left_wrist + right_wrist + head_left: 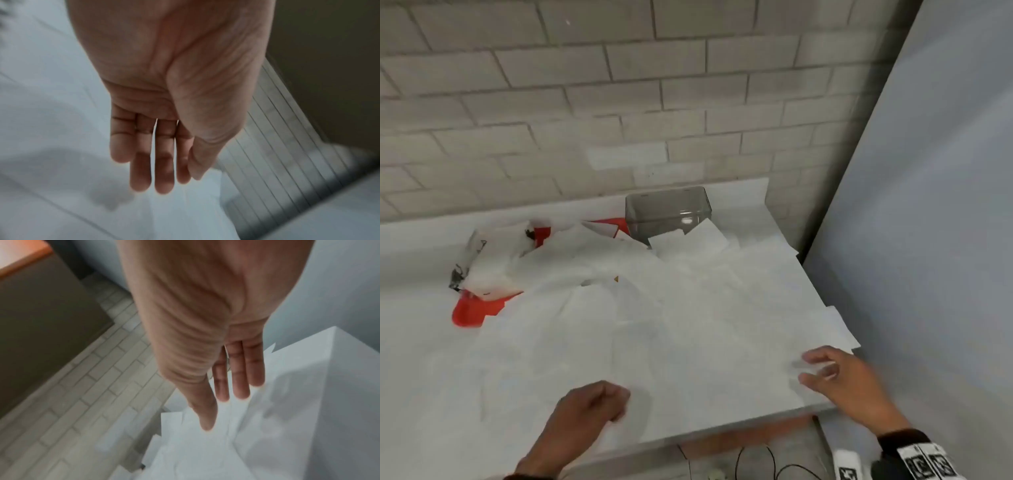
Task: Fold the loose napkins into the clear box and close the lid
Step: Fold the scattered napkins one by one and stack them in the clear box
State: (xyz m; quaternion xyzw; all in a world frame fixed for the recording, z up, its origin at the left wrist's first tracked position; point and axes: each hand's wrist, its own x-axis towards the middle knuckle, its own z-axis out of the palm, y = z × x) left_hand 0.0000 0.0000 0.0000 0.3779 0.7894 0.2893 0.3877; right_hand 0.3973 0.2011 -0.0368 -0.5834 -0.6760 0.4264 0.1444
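Overhead, both hands hover above loose napkins [688, 308] spread over the counter [421, 342]. Left hand [589, 407] and right hand [839, 377]: fingers straight, empty. Clear box [667, 212] stands at the back, beside the wall [585, 102].

Three views, one counter corner
Head camera looks down from above at the white counter [431, 377]; each wrist camera looks close along its palm; all share the loose napkins [688, 325].
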